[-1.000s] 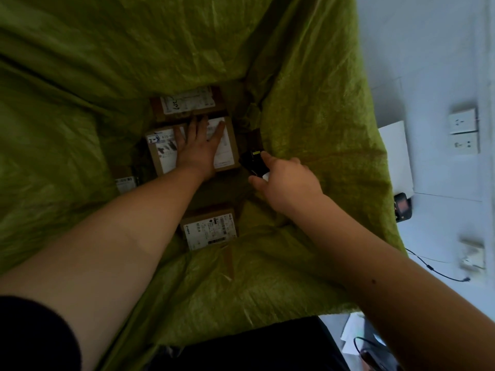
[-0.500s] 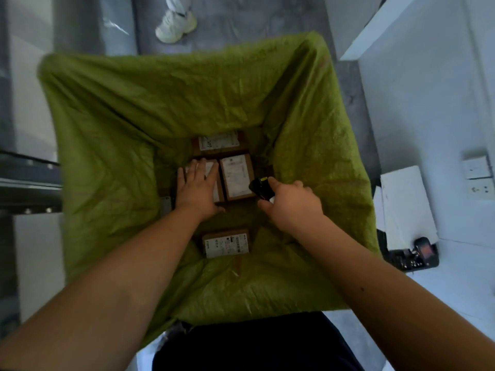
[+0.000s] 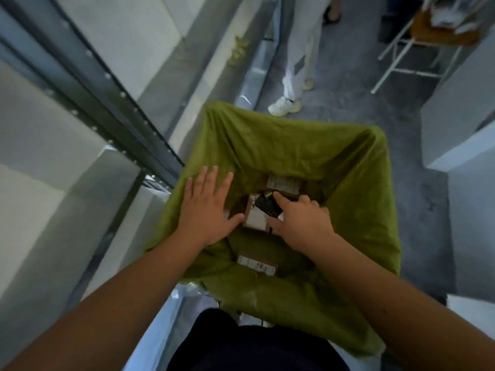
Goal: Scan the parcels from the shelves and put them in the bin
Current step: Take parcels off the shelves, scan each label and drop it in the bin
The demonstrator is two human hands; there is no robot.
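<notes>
A bin lined with a green bag [image 3: 356, 199] stands in front of me. Several brown parcels with white labels lie at its bottom: one in the middle [image 3: 254, 219], one at the far side [image 3: 284, 183], one nearer to me [image 3: 257, 263]. My left hand [image 3: 207, 210] hovers over the bin's left side, fingers spread, holding nothing. My right hand [image 3: 302, 223] grips a small black scanner [image 3: 267, 206] above the middle parcel.
A grey metal shelf frame [image 3: 107, 103] with pale boxes runs along the left. Another person's legs in white trousers and white shoes [image 3: 285, 105] stand beyond the bin. A white-legged stand [image 3: 417, 57] is at the far right, white furniture [image 3: 460, 135] at the right.
My left hand has lifted off the parcel at the bin's bottom and risen to the bin's left side. My head has pulled back and up, bringing the shelf and floor into view.
</notes>
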